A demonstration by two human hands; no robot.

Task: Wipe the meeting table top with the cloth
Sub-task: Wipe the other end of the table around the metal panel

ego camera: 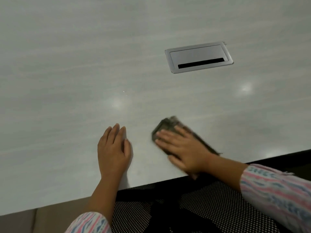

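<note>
Nearer than the cable hatch [199,57], the right hand [181,148] presses the cloth [165,126] flat, left hand [113,148] lies relaxed; an unpinched cloth may slide off the table [67,81].

On my feed a pale grey meeting table [67,64] with faint streaked grain fills nearly the whole view. Set flush into its top at the far right is a silver cable box [198,54], lid down, with a black slot [201,63] along its near side. Two soft glares of light sit on the glossy surface, one near the centre [117,103] and one to the right [245,88]. Below the near edge I see a black dotted-mesh chair [218,204], and brown floor [42,221] at the near left.
</note>
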